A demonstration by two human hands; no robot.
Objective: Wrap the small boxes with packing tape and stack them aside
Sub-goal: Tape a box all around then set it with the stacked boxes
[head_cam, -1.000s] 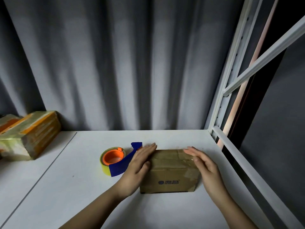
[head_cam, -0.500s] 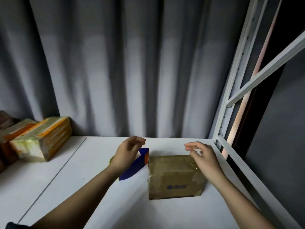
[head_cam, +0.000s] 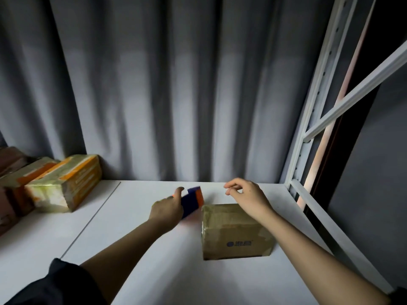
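Left hand (head_cam: 167, 210) grips the blue tape dispenser (head_cam: 192, 201); right hand (head_cam: 247, 195) hovers loosely curled, holding nothing, above the cardboard box (head_cam: 234, 233) sitting between the wrists.

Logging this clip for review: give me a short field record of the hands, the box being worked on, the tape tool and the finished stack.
left hand: grips the blue-and-orange tape dispenser
right hand: above the box's far edge, fingers loosely curled, holding nothing
cardboard box: on the white table, blue logo facing camera
wrapped boxes: far left
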